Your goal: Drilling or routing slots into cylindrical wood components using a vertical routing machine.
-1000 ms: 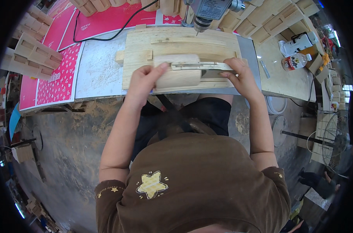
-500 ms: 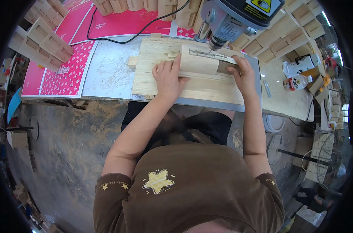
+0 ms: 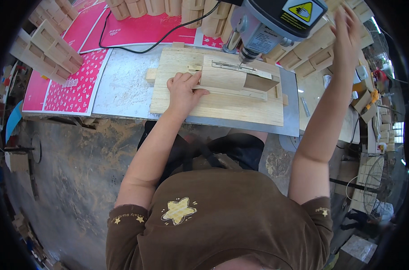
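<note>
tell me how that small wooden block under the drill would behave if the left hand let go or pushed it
The wooden block looks stiff and probably light for its size. Its flat faces lie on the wooden jig board, so it would likely slide rather than roll. The left hand presses its edge; released, it might shift under the drill press.

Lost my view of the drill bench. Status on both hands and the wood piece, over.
Left hand flat on wood piece, pressing it to the jig board. Right hand raised beside drill press, open, holding nothing. Nothing blocking.
</note>
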Motion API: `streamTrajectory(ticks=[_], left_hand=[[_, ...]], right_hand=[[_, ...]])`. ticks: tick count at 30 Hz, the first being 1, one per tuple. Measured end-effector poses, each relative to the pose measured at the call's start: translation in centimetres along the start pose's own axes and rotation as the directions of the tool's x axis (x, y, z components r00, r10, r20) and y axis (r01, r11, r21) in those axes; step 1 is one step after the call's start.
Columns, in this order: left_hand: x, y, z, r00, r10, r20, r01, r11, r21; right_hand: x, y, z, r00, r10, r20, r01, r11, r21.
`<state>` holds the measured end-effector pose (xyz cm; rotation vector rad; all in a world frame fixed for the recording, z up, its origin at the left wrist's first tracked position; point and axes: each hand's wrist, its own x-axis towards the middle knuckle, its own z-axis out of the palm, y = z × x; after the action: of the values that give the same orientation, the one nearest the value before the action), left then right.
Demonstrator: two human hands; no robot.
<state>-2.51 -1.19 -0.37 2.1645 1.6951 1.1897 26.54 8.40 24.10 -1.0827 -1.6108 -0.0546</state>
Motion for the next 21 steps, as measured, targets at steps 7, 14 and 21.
streamTrajectory(ticks=[7,14,21], left_hand=[[0.1,-0.4,0.0,0.991,-0.096,0.096,0.104,0.991,-0.089],[0.2,-0.3,0.0,0.997,-0.055,0.055,0.061,0.993,-0.106],[0.6,-0.3,0.0,0.999,-0.022,0.026,0.025,0.995,-0.092]], right_hand=[[-3.9,-6.3,-0.5,0.959,0.007,0.282,0.122,0.891,-0.437],[-18.6,-2.7,4.2,0.995,-0.045,-0.086,0.042,0.998,-0.042],[-18.9,-0.5,5.6,0.958,-0.240,-0.158,0.231,0.970,-0.073]])
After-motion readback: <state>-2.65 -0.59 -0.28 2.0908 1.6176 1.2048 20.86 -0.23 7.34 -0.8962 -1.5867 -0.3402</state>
